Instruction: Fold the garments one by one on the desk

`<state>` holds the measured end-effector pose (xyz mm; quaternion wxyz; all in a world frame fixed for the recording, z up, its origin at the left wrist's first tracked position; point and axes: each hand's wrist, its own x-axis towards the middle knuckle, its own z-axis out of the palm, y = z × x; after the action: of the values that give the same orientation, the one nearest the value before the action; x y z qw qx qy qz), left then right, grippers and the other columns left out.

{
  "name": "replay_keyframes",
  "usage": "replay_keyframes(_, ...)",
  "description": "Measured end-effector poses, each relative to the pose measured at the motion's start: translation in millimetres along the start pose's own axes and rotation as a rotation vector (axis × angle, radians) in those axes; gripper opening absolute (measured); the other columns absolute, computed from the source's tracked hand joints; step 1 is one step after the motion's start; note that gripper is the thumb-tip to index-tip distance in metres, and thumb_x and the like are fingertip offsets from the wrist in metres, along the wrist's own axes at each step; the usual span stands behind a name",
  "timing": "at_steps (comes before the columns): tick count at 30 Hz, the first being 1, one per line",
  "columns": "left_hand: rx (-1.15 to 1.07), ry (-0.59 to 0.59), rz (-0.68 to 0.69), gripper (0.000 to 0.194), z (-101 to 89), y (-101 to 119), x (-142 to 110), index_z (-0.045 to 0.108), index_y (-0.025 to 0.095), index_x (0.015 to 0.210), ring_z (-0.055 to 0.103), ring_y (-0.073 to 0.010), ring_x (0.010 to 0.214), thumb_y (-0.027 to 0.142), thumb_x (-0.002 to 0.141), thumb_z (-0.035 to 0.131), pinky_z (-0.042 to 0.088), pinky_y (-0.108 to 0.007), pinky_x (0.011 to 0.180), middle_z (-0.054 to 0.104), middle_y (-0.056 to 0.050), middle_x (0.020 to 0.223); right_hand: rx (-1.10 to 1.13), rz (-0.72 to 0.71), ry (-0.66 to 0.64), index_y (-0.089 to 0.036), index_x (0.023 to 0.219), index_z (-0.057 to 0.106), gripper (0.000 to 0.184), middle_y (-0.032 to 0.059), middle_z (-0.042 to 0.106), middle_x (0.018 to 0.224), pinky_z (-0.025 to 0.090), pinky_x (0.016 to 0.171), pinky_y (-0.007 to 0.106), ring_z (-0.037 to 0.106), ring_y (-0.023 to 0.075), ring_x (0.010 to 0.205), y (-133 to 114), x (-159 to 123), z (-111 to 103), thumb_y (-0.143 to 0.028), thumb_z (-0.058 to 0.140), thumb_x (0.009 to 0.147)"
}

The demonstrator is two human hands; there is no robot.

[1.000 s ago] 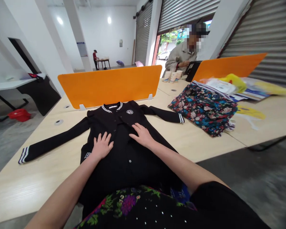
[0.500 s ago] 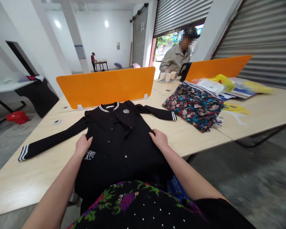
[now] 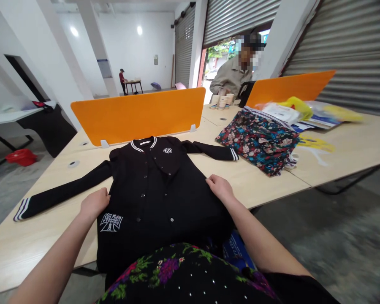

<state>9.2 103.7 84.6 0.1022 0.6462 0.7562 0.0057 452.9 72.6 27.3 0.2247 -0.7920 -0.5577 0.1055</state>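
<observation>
A black snap-front jacket lies face up on the pale wooden table, its white-striped collar towards the far side and both sleeves spread outwards. Its hem hangs over the near edge by my body. White lettering marks the lower left front, and a round white emblem the upper right chest. My left hand pinches the jacket's left side edge. On the opposite edge, my right hand grips the cloth between thumb and fingers.
Folded floral fabric lies to the right, beside plastic packages and a yellow item. An orange divider stands behind the jacket. Paper cups stand near a person across the table. A red basin sits on the floor.
My hands have moved apart, pulling the jacket's front wider and flatter. The lettering at lower left now shows fully, and the left sleeve has shifted outwards.
</observation>
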Motion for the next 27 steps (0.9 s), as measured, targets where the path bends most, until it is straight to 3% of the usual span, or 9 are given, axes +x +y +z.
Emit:
replay_keyframes(3,0.239,0.236,0.079,0.031,3.1,25,-31,0.055,0.017,0.100,0.064,-0.0279,0.091,0.035,0.093,0.032,0.043,-0.033,0.068,0.062,-0.015,0.107,-0.128,-0.140,0.194,-0.017,0.088,0.062,0.015,0.0094,0.064,0.092,0.034,0.067,0.028,0.057,0.0215,0.085,-16,-18,-4,-0.026,0.050,0.089)
replay_keyframes(5,0.266,0.248,0.214,0.036,11.7,48,-55,0.054,0.019,0.099,0.064,-0.0238,0.089,0.043,0.095,0.028,0.044,-0.031,0.068,0.061,-0.011,0.107,-0.075,-0.296,0.248,-0.017,0.091,0.061,0.016,0.0088,0.063,0.094,0.036,0.072,0.028,0.057,0.0203,0.088,-36,-34,-4,-0.027,0.049,0.091)
replay_keyframes(8,0.302,0.097,0.373,0.041,29.0,78,-86,0.057,0.017,0.094,0.063,-0.0246,0.090,0.053,0.092,0.036,0.045,-0.031,0.070,0.062,-0.010,0.097,0.013,-0.453,-0.034,-0.018,0.087,0.060,0.025,0.0044,0.062,0.087,0.039,0.068,0.026,0.058,0.0161,0.076,-74,-65,5,-0.041,0.051,0.092)
replay_keyframes(10,0.373,0.055,0.418,0.036,37.3,88,-102,0.059,0.014,0.096,0.060,-0.0276,0.095,0.045,0.091,0.042,0.046,-0.033,0.073,0.061,-0.013,0.097,-0.069,-0.503,-0.200,-0.017,0.089,0.061,0.034,0.0065,0.062,0.090,0.041,0.065,0.027,0.059,0.0183,0.078,-97,-85,15,-0.051,0.058,0.087)
replay_keyframes(13,0.449,0.001,0.443,0.026,40.4,92,-116,0.062,0.010,0.098,0.059,-0.0298,0.097,0.027,0.089,0.044,0.046,-0.037,0.076,0.061,-0.016,0.100,-0.250,-0.526,-0.223,-0.013,0.096,0.063,0.029,0.0127,0.062,0.099,0.045,0.067,0.029,0.060,0.0247,0.090,-120,-106,28,-0.040,0.060,0.086)
replay_keyframes(15,0.476,-0.023,0.461,0.025,40.0,91,-119,0.063,0.009,0.096,0.060,-0.0307,0.097,0.019,0.087,0.042,0.045,-0.041,0.080,0.062,-0.016,0.100,-0.321,-0.518,-0.219,-0.011,0.099,0.063,0.017,0.0139,0.062,0.100,0.045,0.066,0.028,0.061,0.0245,0.092,-126,-110,34,-0.019,0.053,0.087)
replay_keyframes(18,0.451,-0.010,0.459,0.028,38.6,86,-111,0.064,0.009,0.094,0.061,-0.0309,0.096,0.013,0.084,0.038,0.044,-0.042,0.081,0.063,-0.017,0.100,-0.325,-0.502,-0.238,-0.011,0.099,0.063,0.026,0.0140,0.064,0.098,0.043,0.065,0.027,0.062,0.0219,0.087,-125,-102,36,-0.004,0.045,0.082)
replay_keyframes(23,0.070,-0.091,0.320,0.021,16.0,77,-79,0.059,0.015,0.084,0.063,-0.0214,0.080,0.018,0.084,0.038,0.043,-0.031,0.070,0.066,-0.009,0.086,0.003,-0.497,-0.350,-0.017,0.078,0.060,0.013,0.0038,0.062,0.078,0.037,0.062,0.024,0.057,0.0154,0.073,-113,-73,18,-0.013,0.047,0.079)
replay_keyframes(27,-0.265,-0.035,0.339,0.023,2.7,90,-66,0.052,0.020,0.082,0.059,-0.0158,0.067,0.022,0.086,0.030,0.041,-0.025,0.061,0.059,0.000,0.067,0.235,-0.563,-0.348,-0.019,0.075,0.055,0.011,-0.0009,0.058,0.073,0.034,0.061,0.022,0.053,0.0132,0.071,-112,-68,6,-0.015,0.045,0.079)
